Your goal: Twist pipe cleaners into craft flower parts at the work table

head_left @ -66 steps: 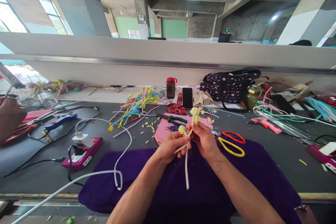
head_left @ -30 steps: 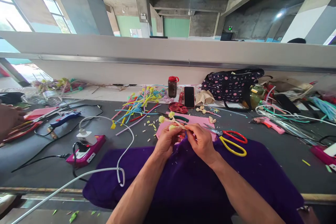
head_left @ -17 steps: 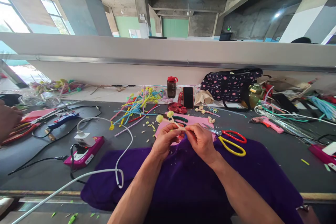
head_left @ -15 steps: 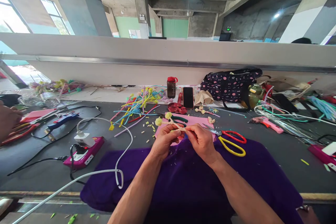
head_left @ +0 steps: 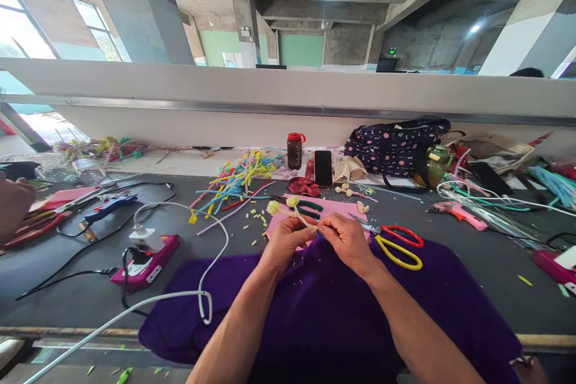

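Note:
Both my hands meet over a pink sheet [head_left: 352, 210]. My left hand [head_left: 286, 241] pinches cream fuzzy pipe-cleaner stems topped by two pale yellow buds [head_left: 273, 208], which stick out up and to the left. Close beside it, my right hand [head_left: 346, 242] has thumb and forefinger pressed together at the other end of the stems; the exact pinch point is partly hidden. Purple cloth [head_left: 333, 306] spreads under my forearms. Scissors [head_left: 400, 246] with red and yellow handles lie just right of my right hand. Green-handled pliers [head_left: 310, 206] rest behind the hands.
Colourful pipe cleaners [head_left: 245, 180] are heaped at back left. A red-lidded bottle [head_left: 294, 153], a phone [head_left: 323, 168] and a patterned bag [head_left: 391, 147] stand behind. At left are a magenta power strip [head_left: 148, 264], a white cable [head_left: 220, 234] and another person's hand [head_left: 13, 210].
The yellow buds have shifted slightly, and the right-hand one has tipped lower. My hands stay close together with fingertips barely moved. The view has shifted very little.

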A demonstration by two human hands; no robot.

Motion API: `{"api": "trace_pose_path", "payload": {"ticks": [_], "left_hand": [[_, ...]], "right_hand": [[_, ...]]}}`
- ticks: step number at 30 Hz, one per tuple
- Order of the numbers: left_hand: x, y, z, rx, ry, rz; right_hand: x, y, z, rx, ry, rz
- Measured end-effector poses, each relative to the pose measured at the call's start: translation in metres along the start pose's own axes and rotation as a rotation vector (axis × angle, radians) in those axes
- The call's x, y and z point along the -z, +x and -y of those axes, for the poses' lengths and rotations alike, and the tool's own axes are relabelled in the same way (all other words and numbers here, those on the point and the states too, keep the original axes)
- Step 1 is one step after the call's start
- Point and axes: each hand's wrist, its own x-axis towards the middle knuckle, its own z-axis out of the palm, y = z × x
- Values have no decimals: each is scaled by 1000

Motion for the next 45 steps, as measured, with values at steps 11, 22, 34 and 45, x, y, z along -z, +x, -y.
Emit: {"api": "trace_pose_path", "payload": {"ticks": [11, 22, 34, 45], "left_hand": [[-1, 2, 5, -8, -96, -32], [-6, 0, 4, -117, -121, -198], [-1, 2, 3, -49, -272, -224], [-2, 2, 7, -103, -277, -239]], "right_hand": [[0, 1, 2, -43, -13, -46], [-3, -2, -1, -153, 67, -67], [-3, -2, -3, -194, 134, -70], [-6, -3, -3, -148, 66, -77]]}}
